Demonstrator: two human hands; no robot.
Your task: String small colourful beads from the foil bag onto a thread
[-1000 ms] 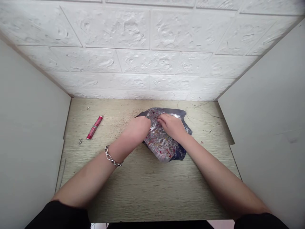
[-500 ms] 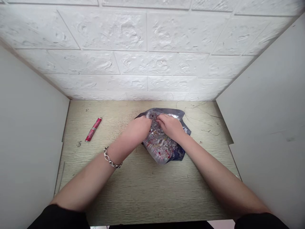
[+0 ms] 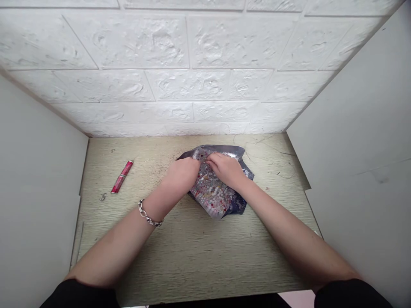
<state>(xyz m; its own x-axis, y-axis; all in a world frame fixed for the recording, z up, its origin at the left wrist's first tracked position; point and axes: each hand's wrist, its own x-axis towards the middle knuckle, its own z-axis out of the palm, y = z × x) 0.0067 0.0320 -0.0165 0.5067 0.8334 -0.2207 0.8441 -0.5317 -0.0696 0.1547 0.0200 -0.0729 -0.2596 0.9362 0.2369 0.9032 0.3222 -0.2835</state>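
Plastic bag (image 3: 236,150): crumpled, silvery grey with a dark blue side, lying on the tabletop (image 3: 192,261) toward 1 o'clock of its centre.
Left hand (image 3: 183,172): over the bag's 10 o'clock edge, fingers curled inward; fingertips are hidden, so whether they grip anything I cannot tell.
Right hand (image 3: 227,170): above the bag's 2 o'clock side, fingers bent, tips near the left hand; I cannot tell if they pinch something.
Red tube (image 3: 122,176): at 9 o'clock from the bag, well apart, slanting.
Chain bracelet (image 3: 149,217): around the left wrist.
Silver piece (image 3: 103,197): just beside the tube, at its 7 o'clock.
Beads (image 3: 214,197): white, pink and red, massed toward the bag's 6 o'clock.
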